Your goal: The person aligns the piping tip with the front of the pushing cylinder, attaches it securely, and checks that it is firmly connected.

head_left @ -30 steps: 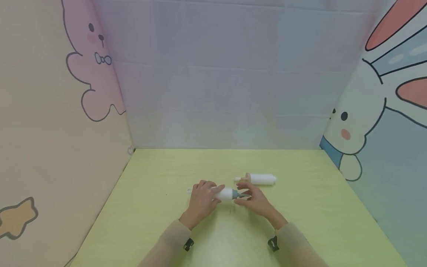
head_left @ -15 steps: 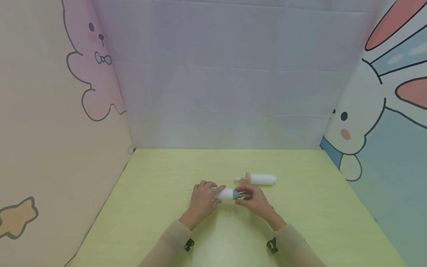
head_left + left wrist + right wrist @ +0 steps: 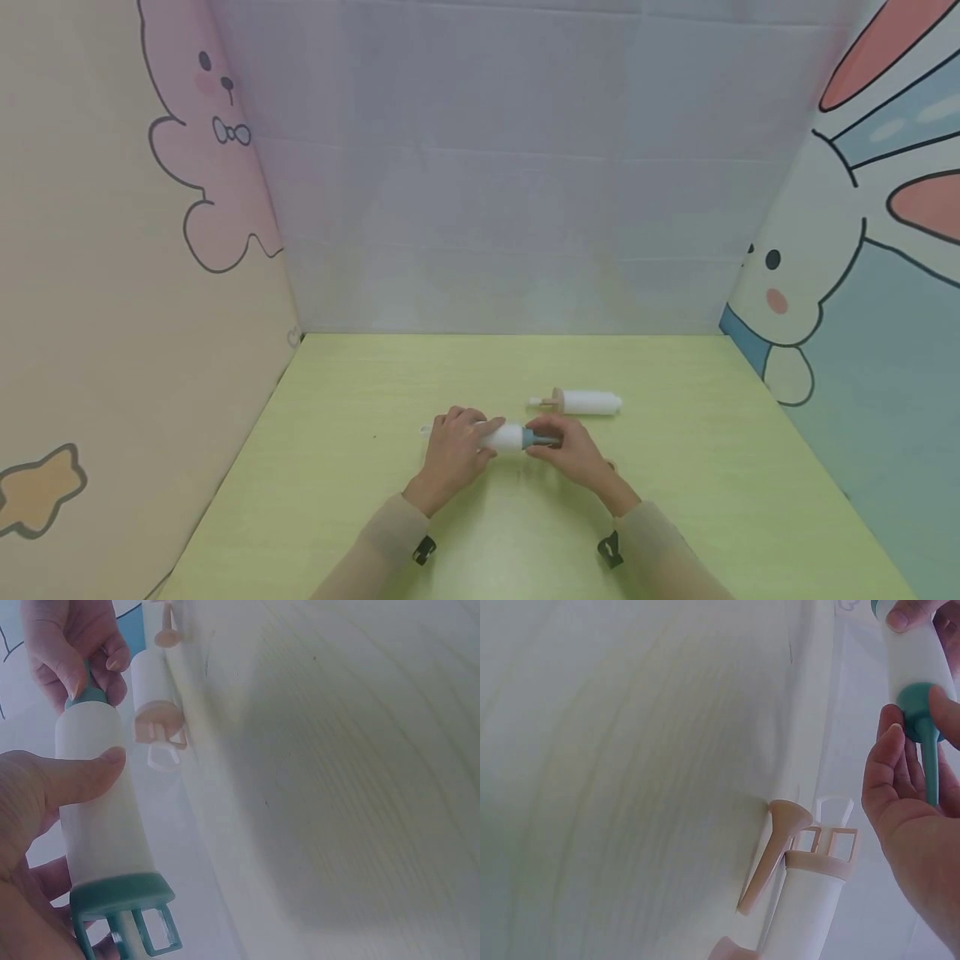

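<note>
I hold a white syringe-like tube (image 3: 508, 436) level just above the green table (image 3: 360, 392). My left hand (image 3: 478, 435) grips its barrel (image 3: 101, 810), thumb on top, near the teal collar (image 3: 124, 894) and plunger end. My right hand (image 3: 542, 439) pinches the teal nozzle (image 3: 924, 731) at the tube's other end, with fingers curled round it. In the left wrist view the right hand's fingertips (image 3: 71, 671) cover the teal nozzle (image 3: 90, 694).
A second white tube (image 3: 588, 402) with a pink collar (image 3: 817, 862) lies on the table just beyond my hands. A loose pink cone-shaped piece (image 3: 776, 840) stands beside it. Cartoon-printed walls close in the left, back and right sides.
My right hand has slid a little left along the teal nozzle and now covers more of it. The left hand and the second tube have stayed put.
</note>
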A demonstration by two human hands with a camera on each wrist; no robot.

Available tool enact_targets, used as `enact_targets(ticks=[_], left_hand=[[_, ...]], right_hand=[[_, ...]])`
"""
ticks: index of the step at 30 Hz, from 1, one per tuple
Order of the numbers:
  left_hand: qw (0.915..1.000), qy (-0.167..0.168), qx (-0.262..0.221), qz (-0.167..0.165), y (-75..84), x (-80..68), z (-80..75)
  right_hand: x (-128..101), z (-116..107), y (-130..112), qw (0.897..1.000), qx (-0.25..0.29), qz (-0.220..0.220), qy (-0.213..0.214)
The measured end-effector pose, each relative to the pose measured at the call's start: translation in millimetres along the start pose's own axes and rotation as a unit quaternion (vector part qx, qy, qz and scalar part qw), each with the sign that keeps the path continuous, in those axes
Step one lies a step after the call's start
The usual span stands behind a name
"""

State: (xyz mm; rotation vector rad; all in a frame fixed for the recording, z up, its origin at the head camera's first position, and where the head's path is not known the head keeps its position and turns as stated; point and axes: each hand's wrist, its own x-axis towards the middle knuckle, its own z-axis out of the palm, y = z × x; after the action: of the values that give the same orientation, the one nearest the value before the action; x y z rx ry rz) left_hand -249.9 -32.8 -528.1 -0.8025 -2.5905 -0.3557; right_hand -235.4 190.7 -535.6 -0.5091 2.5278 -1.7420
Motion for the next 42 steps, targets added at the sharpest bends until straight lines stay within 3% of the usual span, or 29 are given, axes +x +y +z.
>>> enact_targets(ticks=[11, 18, 28, 35, 42], left_hand=[[0.9999, 0.01, 0.011, 0.007, -3.4, -2.9, -4.1], [0.9999, -0.005, 0.001, -0.009, -4.3, -4.3, -4.0], [0.9984, -0.042, -0.012, -0.036, -10.1, -2.9, -3.3], [0.9967, -0.062, -0.009, -0.052, -19.5, -3.1, 0.8], [0.9939, -0.083, -0.012, -0.072, -29.8, -1.0, 3.0]], right_hand=[[3, 4, -4, 1.0, -0.006, 0.003, -0.017], [4, 5, -4, 1.0, -0.019, 0.007, -0.019], [9, 14, -9, 0.994, -0.107, -0.001, -0.005], [19, 24, -7, 0.977, -0.21, -0.035, -0.005], [27, 32, -4, 0.977, -0.211, -0.04, -0.003]])
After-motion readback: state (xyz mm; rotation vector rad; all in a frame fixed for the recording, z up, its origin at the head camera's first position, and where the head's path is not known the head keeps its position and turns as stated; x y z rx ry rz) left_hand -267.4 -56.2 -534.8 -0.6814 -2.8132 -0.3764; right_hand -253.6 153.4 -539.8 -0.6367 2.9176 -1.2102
